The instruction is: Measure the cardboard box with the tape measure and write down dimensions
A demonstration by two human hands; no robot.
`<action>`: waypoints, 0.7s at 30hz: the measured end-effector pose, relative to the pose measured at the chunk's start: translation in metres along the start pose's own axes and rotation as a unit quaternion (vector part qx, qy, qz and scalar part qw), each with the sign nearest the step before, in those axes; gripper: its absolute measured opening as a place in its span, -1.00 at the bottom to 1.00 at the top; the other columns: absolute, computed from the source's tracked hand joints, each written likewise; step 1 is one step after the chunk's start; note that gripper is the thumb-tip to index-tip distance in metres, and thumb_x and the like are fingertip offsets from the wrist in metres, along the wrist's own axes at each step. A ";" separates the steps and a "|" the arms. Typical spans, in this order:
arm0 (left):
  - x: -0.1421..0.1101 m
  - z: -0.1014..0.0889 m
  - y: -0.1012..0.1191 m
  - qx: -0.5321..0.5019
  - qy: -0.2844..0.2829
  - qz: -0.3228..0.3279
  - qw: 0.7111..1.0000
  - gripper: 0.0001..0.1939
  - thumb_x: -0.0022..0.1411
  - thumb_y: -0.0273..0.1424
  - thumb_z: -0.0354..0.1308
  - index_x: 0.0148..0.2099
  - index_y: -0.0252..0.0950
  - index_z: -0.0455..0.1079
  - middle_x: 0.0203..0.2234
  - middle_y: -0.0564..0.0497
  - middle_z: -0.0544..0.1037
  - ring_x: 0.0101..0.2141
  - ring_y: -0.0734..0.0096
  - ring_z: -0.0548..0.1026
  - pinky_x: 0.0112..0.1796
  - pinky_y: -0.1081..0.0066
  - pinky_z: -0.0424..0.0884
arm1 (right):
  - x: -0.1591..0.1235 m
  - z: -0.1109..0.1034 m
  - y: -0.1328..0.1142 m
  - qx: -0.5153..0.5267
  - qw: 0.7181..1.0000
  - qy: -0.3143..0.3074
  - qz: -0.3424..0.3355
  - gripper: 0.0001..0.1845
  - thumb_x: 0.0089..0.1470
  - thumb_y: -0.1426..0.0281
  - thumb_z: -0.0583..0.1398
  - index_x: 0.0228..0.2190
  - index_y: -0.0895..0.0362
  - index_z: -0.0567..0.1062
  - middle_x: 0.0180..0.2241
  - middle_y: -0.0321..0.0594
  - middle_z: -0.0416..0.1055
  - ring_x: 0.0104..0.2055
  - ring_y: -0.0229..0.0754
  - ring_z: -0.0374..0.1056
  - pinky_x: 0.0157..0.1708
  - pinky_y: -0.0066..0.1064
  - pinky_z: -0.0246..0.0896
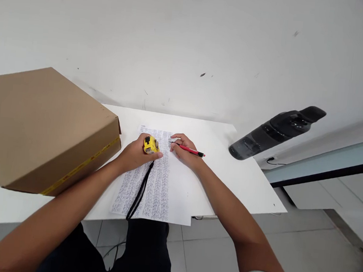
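Observation:
My left hand (137, 152) is closed around a yellow tape measure (150, 145), held over a sheet of paper. A black wrist strap (141, 191) hangs from the tape measure and trails down across the page. In my right hand (184, 150) is a red pen (192, 151) with a black end, its tip pointing left at the sheet. The paper (181, 195) lies on the white table, its left part covered with dense columns of small blue handwriting and its lower right blank. What the marks say is too small to read.
A large brown cardboard box (48, 128) with yellow tape stands at the left, close to my left forearm. On the right of the white table (247, 188) stands a dark handheld vacuum cleaner (267, 135). A scuffed white wall (189, 48) rises behind the table.

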State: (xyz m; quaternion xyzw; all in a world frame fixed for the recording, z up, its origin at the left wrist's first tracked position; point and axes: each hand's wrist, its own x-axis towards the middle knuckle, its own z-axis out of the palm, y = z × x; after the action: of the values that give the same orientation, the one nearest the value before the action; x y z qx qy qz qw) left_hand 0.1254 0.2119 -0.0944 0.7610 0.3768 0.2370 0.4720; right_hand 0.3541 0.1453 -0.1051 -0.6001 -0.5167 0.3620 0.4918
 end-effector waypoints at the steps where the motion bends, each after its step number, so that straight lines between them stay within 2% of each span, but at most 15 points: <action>1: -0.001 0.000 0.000 0.004 -0.001 0.000 1.000 -0.34 0.04 0.03 0.38 0.06 -0.11 0.24 -0.21 0.08 0.56 -0.22 0.24 0.53 -0.19 0.28 0.42 | 0.000 0.000 0.001 -0.011 1.000 0.009 -0.004 -0.67 0.02 0.18 0.30 -0.16 -0.01 0.49 -0.45 -0.36 0.51 -0.55 -0.26 0.23 -0.50 -0.37 0.15; 5: -0.005 0.002 0.004 0.018 0.019 0.016 1.000 -0.35 0.05 0.02 0.38 0.07 -0.11 0.23 -0.21 0.07 0.56 -0.23 0.24 0.54 -0.21 0.28 0.41 | -0.001 0.000 0.002 -0.069 0.996 0.053 -0.021 -0.82 0.00 0.20 0.30 -0.41 0.05 0.54 -0.42 -0.27 0.51 -0.37 -0.16 0.34 -0.35 -0.30 0.21; 8: -0.007 0.004 0.009 0.060 0.011 0.021 0.998 -0.39 0.11 0.04 0.33 0.07 -0.10 0.22 -0.26 0.08 0.56 -0.28 0.23 0.53 -0.27 0.27 0.38 | -0.002 0.000 0.002 -0.095 0.993 0.065 -0.020 -0.80 0.00 0.23 0.28 -0.55 0.06 0.49 -0.51 -0.28 0.44 -0.37 -0.14 0.31 -0.34 -0.29 0.18; 10: -0.008 0.006 0.011 0.130 -0.004 0.052 0.990 -0.45 0.14 0.04 0.31 0.02 -0.13 0.26 -0.27 0.06 0.55 -0.27 0.18 0.52 -0.22 0.21 0.38 | -0.002 0.000 0.002 -0.103 0.992 0.068 -0.017 -0.79 0.00 0.24 0.26 -0.58 0.06 0.45 -0.55 -0.32 0.38 -0.40 -0.15 0.26 -0.37 -0.31 0.15; 13: -0.005 0.009 0.009 0.212 0.010 0.116 0.970 -0.49 0.13 0.01 0.32 -0.04 -0.17 0.30 -0.14 -0.04 0.54 -0.07 0.01 0.48 -0.02 0.06 0.34 | -0.002 0.000 0.003 -0.110 0.992 0.068 -0.014 -0.79 0.00 0.24 0.25 -0.57 0.06 0.45 -0.55 -0.34 0.35 -0.41 -0.17 0.24 -0.38 -0.32 0.14; 16: -0.002 0.010 0.003 0.198 0.036 0.116 0.973 -0.47 0.12 0.01 0.33 -0.01 -0.17 0.31 -0.03 -0.08 0.51 0.09 -0.05 0.41 0.08 0.04 0.31 | -0.001 -0.001 0.003 -0.115 0.991 0.071 -0.013 -0.80 0.01 0.24 0.24 -0.55 0.06 0.46 -0.54 -0.33 0.35 -0.41 -0.17 0.24 -0.38 -0.32 0.14; 21: 0.000 0.010 -0.003 0.205 0.060 0.128 0.969 -0.46 0.12 0.02 0.33 -0.01 -0.19 0.32 -0.04 -0.10 0.49 0.11 -0.05 0.38 0.14 0.01 0.29 | -0.001 0.000 0.002 -0.122 0.989 0.079 -0.015 -0.81 0.02 0.25 0.23 -0.54 0.06 0.43 -0.52 -0.33 0.35 -0.39 -0.16 0.25 -0.37 -0.32 0.16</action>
State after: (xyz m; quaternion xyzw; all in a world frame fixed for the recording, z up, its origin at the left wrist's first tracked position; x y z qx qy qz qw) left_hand 0.1311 0.2072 -0.1017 0.8676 0.3447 0.2585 0.2484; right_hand 0.3549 0.1441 -0.1072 -0.6745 -0.5257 0.2396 0.4596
